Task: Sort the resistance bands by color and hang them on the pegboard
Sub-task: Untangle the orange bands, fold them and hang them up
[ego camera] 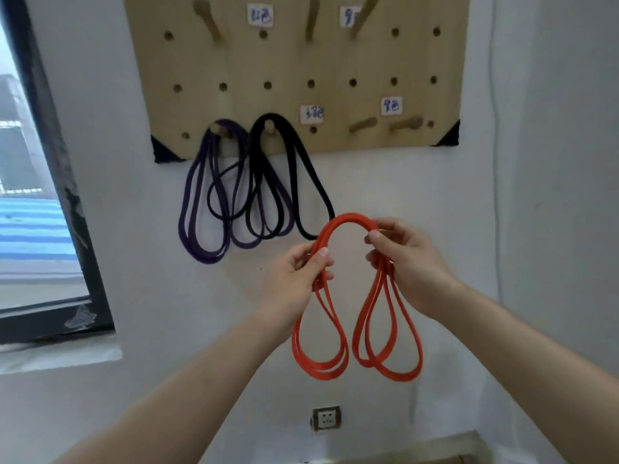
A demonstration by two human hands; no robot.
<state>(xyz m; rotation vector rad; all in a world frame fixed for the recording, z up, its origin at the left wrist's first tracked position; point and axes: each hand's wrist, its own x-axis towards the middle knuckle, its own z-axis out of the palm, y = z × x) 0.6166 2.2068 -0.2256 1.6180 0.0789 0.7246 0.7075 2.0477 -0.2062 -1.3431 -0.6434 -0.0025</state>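
Observation:
Both my hands hold a bundle of red resistance bands [348,221] in front of the wall, below the wooden pegboard [294,61]. My left hand [294,279] pinches the left side of the arch and my right hand [405,262] grips the right side. Two red loops hang down from the hands. Purple bands [201,202] hang from a lower-left peg. Black bands [294,169] hang from the peg just right of it, partly overlapping the purple ones.
Bare wooden pegs [363,124] [407,123] stick out at the board's lower right, under small white labels [311,113]. More pegs [207,16] sit along the top. A dark-framed window [50,195] is at the left, a wall socket [326,418] below.

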